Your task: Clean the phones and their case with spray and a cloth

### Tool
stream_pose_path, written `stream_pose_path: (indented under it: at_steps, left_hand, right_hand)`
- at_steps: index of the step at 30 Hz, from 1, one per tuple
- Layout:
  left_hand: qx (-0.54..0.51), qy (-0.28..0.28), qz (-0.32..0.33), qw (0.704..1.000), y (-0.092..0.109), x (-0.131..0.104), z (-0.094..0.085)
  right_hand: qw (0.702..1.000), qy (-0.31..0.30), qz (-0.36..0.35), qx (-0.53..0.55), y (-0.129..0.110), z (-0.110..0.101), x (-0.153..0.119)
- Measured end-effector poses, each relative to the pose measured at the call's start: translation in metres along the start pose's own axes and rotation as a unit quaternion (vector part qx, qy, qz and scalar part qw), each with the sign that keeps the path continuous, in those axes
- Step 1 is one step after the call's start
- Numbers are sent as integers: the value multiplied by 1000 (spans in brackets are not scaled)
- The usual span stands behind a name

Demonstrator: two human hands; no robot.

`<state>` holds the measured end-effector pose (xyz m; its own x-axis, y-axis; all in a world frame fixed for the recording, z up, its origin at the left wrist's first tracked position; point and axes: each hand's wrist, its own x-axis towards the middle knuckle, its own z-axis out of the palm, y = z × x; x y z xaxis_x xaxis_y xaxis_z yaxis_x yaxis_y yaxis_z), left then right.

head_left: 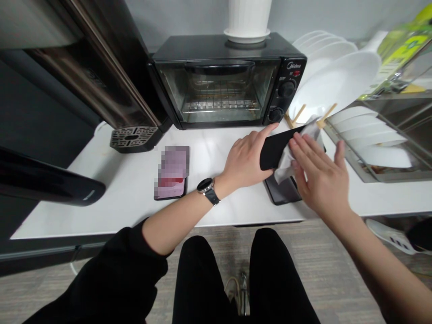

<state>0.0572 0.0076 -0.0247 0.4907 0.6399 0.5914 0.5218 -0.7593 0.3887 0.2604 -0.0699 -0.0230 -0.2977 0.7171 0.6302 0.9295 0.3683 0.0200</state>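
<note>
My left hand (248, 157), with a watch (206, 186) on its wrist, grips the near end of a flat, matte-black slab (275, 148) between thumb and fingers. The slab is about phone-sized; its exact kind does not show. My right hand (319, 173) presses a crumpled white tissue (286, 162) against the slab's upper face, covering its far part. Below both hands a dark phone (281, 191) lies on the white counter (219, 209), partly hidden. Another phone (171, 173), its screen lit pinkish and pixelated, lies left of my left hand.
Behind my hands stands a black toaster oven (216, 90) with a white pot (249, 18) on top. White plates (337, 76) stand in a rack at the right, beside a metal dish rack (374, 166). A dark machine with a drip tray (135, 137) is on the left.
</note>
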Motion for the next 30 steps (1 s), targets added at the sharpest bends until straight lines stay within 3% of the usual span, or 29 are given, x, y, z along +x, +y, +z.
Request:
stream_pose_path:
  at_steps: [3, 8, 10, 14, 16, 18, 23, 25, 30]
  left_hand:
    - [-3, -11, -2, 1000, -2, 0, 3]
    - [14, -42, 35, 998, -4, -4, 5]
    - [10, -40, 36, 999, -4, -3, 4]
    - [3, -24, 3, 1000, -2, -1, 2]
    - [2, -22, -1, 1000, -3, -1, 2]
    - [-4, -26, 3, 1000, -4, -2, 2]
    - [2, -65, 42, 997, -5, -5, 0]
    - [-5, -40, 33, 999, -4, -4, -1]
    - [-13, 5, -4, 1000, -3, -1, 1]
  right_hand:
    - [999, 8, 42, -11, -2, 4, -3]
    - [993, -52, -97, 42, -35, 17, -7]
    - [994, -49, -91, 28, -29, 14, -4]
    - [999, -22, 6, -42, 9, 1, 2]
    - [998, -12, 26, -62, 15, 1, 3]
    - [998, -18, 2, -60, 5, 7, 2]
    - [988, -47, -146, 4, -28, 17, 2]
    - [991, -45, -124, 3, -18, 10, 6]
    - [999, -14, 7, -30, 12, -3, 14]
